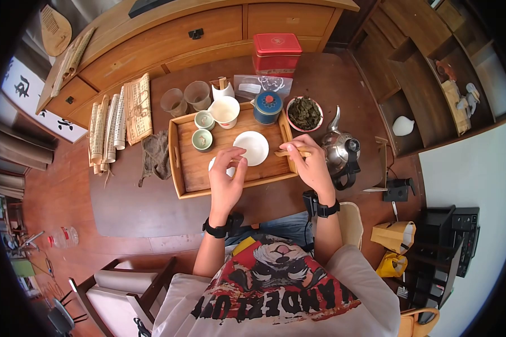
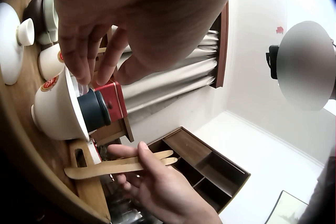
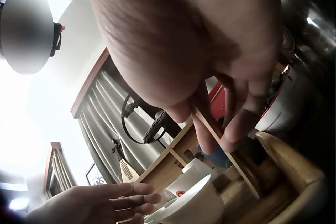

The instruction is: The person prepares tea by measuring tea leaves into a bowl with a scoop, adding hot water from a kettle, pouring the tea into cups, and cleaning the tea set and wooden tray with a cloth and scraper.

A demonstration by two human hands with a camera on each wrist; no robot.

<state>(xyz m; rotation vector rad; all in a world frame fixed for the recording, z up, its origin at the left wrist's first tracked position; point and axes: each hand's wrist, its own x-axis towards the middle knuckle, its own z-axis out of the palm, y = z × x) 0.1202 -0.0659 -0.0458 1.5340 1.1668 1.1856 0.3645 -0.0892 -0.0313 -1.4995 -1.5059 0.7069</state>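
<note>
My right hand [image 1: 312, 168] pinches a pair of wooden tea tongs [image 2: 105, 170] between thumb and fingers, over the right end of the wooden tray [image 1: 194, 174]. The tongs point left and downward. A white gaiwan bowl [image 1: 251, 148] with a red emblem on its side stands upright on the tray between the hands. My left hand [image 1: 226, 185] hovers at the bowl's left side with fingers loosely bent and nothing in them. Beneath it, partly hidden, lies the white lid [image 2: 9, 45] with its round knob. The bowl's inside looks white and bare in the head view.
Two green cups [image 1: 202, 140], a white pitcher [image 1: 225, 111] and a blue tea canister [image 1: 267, 106] stand along the tray's back. To the right are a bowl of dark tea leaves [image 1: 305, 114] and a steel kettle [image 1: 341, 151]. Scrolls [image 1: 115, 121] and a grey cloth [image 1: 155, 157] lie left.
</note>
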